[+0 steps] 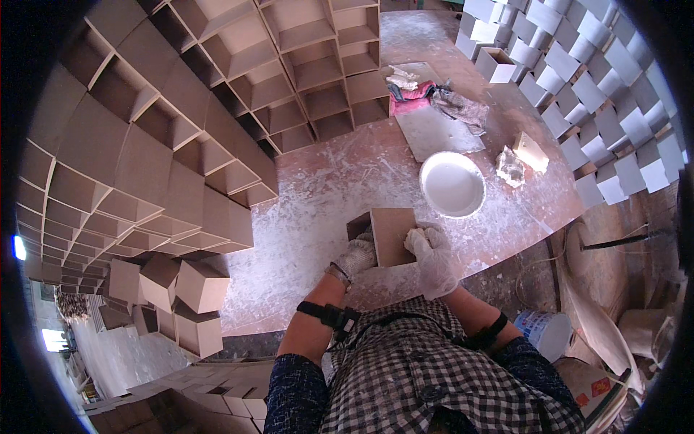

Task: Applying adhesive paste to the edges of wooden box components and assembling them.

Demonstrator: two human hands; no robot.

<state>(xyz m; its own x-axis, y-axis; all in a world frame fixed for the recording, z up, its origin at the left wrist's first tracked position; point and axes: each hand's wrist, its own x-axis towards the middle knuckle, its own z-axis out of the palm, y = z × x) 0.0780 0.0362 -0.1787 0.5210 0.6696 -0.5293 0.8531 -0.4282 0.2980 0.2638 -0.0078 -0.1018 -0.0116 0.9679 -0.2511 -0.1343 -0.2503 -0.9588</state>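
Observation:
An open brown cardboard box (395, 233) stands on the powder-dusted table in front of me. My left hand (356, 258), in a whitish knit glove, grips the box at its left, with the fingers partly hidden inside the opening. Against the outer right panel rests my right hand (431, 253), which has clear plastic over a pale glove. Its fingers are curled, and whatever they may hold is hidden. Just beyond the box stands a white round basin (453, 185) with white stuff in it.
Brown open boxes (238, 72) are stacked high on the left, with several loose boxes (177, 286) below. Pale boxes (578, 87) form a stack at the right. Cloths (459, 108) lie on a board (434, 137); a pale block (531, 151) sits nearby. A bucket (543, 334) stands below the table.

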